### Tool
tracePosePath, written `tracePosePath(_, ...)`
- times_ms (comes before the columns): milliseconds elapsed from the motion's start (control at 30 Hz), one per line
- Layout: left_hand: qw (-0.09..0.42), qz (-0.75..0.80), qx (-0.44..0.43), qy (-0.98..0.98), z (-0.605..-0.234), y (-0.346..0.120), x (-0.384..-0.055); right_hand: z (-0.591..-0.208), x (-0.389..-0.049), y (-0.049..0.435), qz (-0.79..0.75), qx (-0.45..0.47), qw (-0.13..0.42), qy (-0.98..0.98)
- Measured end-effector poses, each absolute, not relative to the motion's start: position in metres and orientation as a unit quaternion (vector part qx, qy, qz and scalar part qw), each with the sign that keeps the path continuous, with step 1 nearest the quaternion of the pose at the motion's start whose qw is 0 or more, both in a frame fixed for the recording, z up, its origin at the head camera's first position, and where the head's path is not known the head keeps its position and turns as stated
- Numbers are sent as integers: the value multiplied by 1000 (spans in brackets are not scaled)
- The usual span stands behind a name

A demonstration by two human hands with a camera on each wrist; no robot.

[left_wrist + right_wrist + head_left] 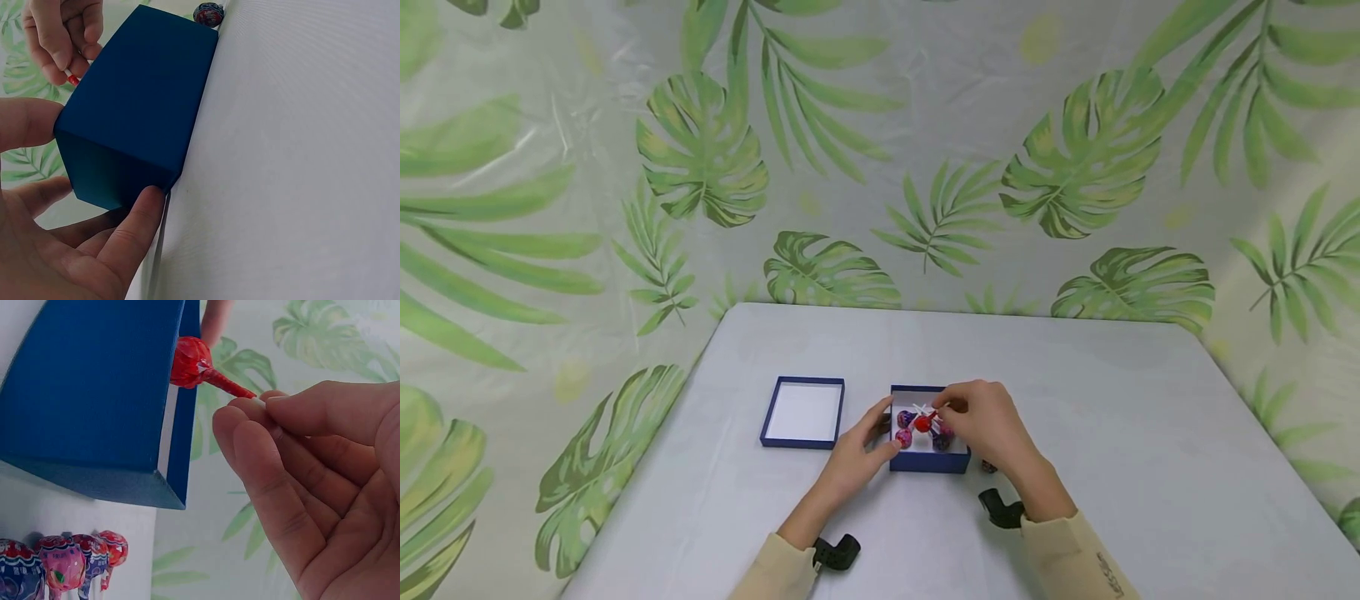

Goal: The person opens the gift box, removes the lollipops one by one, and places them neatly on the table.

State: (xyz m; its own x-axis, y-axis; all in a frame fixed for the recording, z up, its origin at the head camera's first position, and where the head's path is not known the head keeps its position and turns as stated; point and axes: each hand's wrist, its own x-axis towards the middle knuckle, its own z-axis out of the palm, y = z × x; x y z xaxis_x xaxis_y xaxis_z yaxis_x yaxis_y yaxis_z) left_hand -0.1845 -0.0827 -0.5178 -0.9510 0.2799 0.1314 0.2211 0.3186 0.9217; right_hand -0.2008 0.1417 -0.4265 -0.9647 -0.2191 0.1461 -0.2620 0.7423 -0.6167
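The blue box (928, 462) is reachable from above at front; the left hand (859, 454) blocks its left side, the right hand (992, 417) its right rear. Lollipops (62, 565) obstruct beside its right wall; farther right, the bench (1150, 458) offers broad passage.

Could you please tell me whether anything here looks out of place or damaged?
Nothing stands out: the blue box sits upright, its lid lies flat to the left, and the lollipops outside the box sit grouped at its right, with no visible spill or damage.
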Motion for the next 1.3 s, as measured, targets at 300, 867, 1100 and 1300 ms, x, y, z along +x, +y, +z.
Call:
tracePosePath(300,26,555,150,818,-518,-82,-184,-428,-193,153,352,120,63,-926)
tracePosePath(867,29,552,141,821,-517,-81,-183,-428,-175,178,377,90,73,-919)
tracePosePath(1100,29,553,141,821,-516,-81,-184,-431,-168,187,383,86,80,-916)
tracePosePath(1300,29,550,138,823,-515,-82,-183,-433,-162,194,387,77,74,-916)
